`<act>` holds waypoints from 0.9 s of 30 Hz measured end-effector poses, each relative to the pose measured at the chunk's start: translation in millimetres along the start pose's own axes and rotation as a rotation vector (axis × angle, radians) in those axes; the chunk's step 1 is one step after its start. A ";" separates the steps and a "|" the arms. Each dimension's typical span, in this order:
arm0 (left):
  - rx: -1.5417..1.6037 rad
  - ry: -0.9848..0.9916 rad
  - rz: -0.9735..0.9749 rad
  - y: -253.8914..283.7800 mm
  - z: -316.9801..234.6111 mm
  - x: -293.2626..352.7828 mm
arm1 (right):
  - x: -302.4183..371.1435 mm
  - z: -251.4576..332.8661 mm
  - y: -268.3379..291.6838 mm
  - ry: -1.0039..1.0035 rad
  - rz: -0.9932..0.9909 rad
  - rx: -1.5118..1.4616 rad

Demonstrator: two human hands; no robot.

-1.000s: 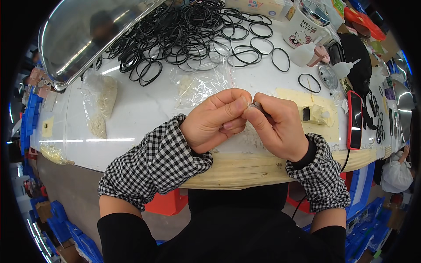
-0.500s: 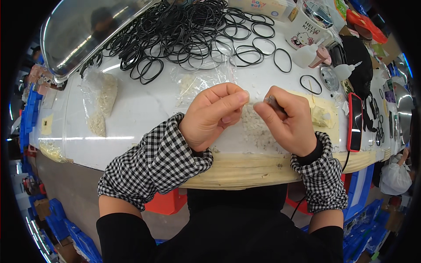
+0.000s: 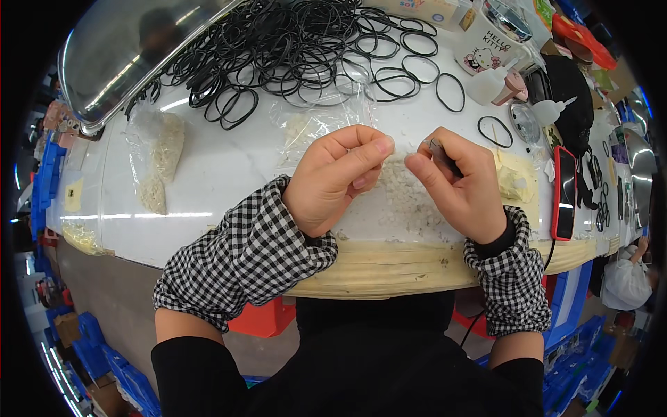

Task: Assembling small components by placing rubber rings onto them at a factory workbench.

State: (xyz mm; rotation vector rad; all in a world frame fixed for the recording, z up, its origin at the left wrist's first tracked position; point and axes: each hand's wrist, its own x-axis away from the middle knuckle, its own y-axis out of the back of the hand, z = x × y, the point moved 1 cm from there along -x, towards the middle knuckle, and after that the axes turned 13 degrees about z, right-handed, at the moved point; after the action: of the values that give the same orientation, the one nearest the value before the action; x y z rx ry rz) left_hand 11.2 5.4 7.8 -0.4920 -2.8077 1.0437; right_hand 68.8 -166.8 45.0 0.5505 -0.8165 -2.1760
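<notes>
My left hand point(image 3: 332, 182) is closed in a pinch, thumb against forefinger, over the white table. Whatever sits between those fingertips is too small to make out. Beside it, a short gap apart, my right hand point(image 3: 467, 189) curls around a small dark metal tool point(image 3: 438, 147), mostly hidden by the fingers, so its kind does not show. Below and between both hands lies a loose scatter of small whitish pieces point(image 3: 410, 198). Just beyond my left hand is a see-through plastic bag point(image 3: 295, 128) with a few similar pale pieces inside.
A heap of black rubber rings point(image 3: 278, 48) covers the back, beside a shiny metal tray point(image 3: 132, 55). At left lies a filled bag point(image 3: 167, 149). At right are a red-cased phone point(image 3: 565, 194), a white cup point(image 3: 486, 52) and a yellow packet point(image 3: 515, 182). Yellow tape point(image 3: 389, 271) covers the front edge.
My right hand has drawn slightly right, widening the gap between the fingertips, and turned so more of the metal tool shows. My left hand keeps its pinch, nearly still.
</notes>
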 end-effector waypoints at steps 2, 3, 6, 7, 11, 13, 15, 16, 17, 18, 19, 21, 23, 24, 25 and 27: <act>0.046 -0.003 0.050 2.6 2.9 -0.4 | 0.6 1.4 -0.3 0.024 0.028 0.016; 0.068 0.005 0.070 2.4 4.2 -1.1 | 1.0 2.3 -0.4 0.038 0.034 0.030; 0.170 0.041 0.155 0.5 5.7 -1.6 | 1.9 6.4 -3.4 0.066 0.026 0.042; 0.209 0.056 0.187 -0.4 6.2 -1.2 | 2.5 7.2 -4.9 0.062 0.021 0.037; 0.246 0.057 0.254 -2.6 7.0 0.8 | 2.0 9.3 -7.2 0.070 0.022 0.037; 0.256 0.054 0.284 -3.2 5.8 1.1 | 2.0 10.9 -7.2 0.086 0.016 0.041; 0.255 0.052 0.292 -2.7 6.5 1.5 | 2.2 11.4 -7.4 0.101 0.017 0.040; 0.254 0.050 0.295 -2.8 6.4 1.8 | 2.2 11.4 -7.3 0.106 0.019 0.037; 0.252 0.052 0.289 -3.5 6.3 1.9 | 2.4 11.3 -7.1 0.111 0.022 0.035; 0.250 0.054 0.282 -4.2 6.1 2.0 | 2.4 11.1 -7.2 0.111 0.024 0.034; 0.247 0.056 0.275 -4.7 5.8 1.9 | 2.5 10.8 -7.3 0.112 0.026 0.033; 0.246 0.055 0.284 -4.5 5.7 1.8 | 2.8 10.5 -7.9 0.113 0.028 0.025; 0.245 0.054 0.289 -4.3 5.7 1.9 | 2.9 10.4 -8.3 0.114 0.029 0.011; 0.244 0.054 0.291 -4.1 5.7 2.0 | 2.8 10.4 -8.4 0.116 0.033 0.009; 0.244 0.054 0.292 -4.1 5.7 2.0 | 2.7 10.4 -8.3 0.118 0.037 0.008; 0.231 0.058 0.275 -4.8 5.8 2.1 | 2.9 10.6 -8.4 0.118 0.042 0.007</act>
State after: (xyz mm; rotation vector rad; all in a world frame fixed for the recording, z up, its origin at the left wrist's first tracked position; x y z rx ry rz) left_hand 6.7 -0.9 6.5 -0.8812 -2.5741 1.3592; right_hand 56.6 -160.5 46.3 0.6525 -0.7662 -2.0819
